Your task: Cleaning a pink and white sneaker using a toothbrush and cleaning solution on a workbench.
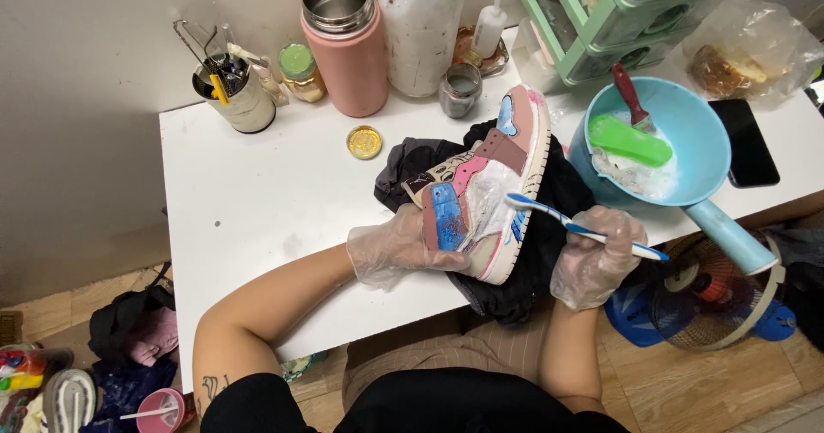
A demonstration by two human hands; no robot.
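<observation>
My left hand (399, 248), in a clear plastic glove, grips the heel end of a high-top sneaker (493, 184) with pink, blue, brown and white panels. The shoe lies on its side on a dark cloth (558, 184) over the white table (257, 193). My right hand (592, 257), also gloved, holds a blue and white toothbrush (575, 225) whose bristle end touches the foamy side of the shoe.
A light blue scoop basin (687, 163) with a green brush and a red-handled brush stands right of the shoe. A pink flask (343, 42), a white jug, a cup of tools (232, 90), small jars and a gold lid (364, 141) line the back. A black phone (748, 141) lies at right, with a fan on the floor below.
</observation>
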